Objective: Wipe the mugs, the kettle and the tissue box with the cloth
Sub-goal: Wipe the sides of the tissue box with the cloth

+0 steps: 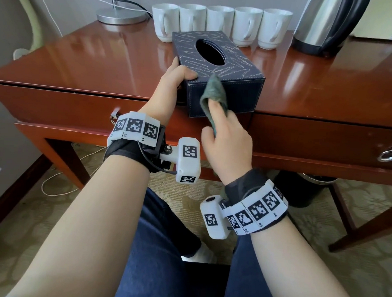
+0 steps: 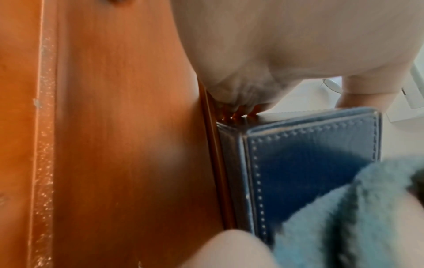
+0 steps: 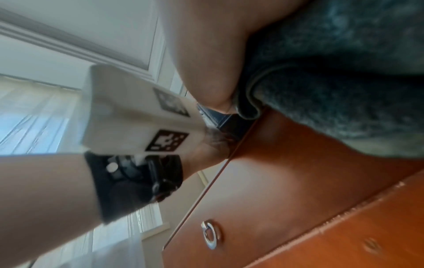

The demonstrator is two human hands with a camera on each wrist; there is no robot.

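A dark blue stitched tissue box (image 1: 219, 65) sits at the table's front edge, its near end past the edge. My left hand (image 1: 178, 77) grips its left near corner, thumb on top. My right hand (image 1: 227, 141) holds a grey-green cloth (image 1: 213, 97) and presses it against the box's near end face (image 2: 309, 172). The cloth (image 2: 358, 217) covers the lower right of that face; in the right wrist view the cloth (image 3: 332, 72) fills the upper right. Several white mugs (image 1: 219, 23) stand in a row behind the box. A steel kettle (image 1: 326, 23) stands at the back right.
The table is glossy red-brown wood (image 1: 93, 61) with drawers below, one with a ring pull (image 1: 390, 155). A lamp base (image 1: 121, 16) with cables stands at the back left. A dark bin (image 1: 302, 188) is under the table on the right.
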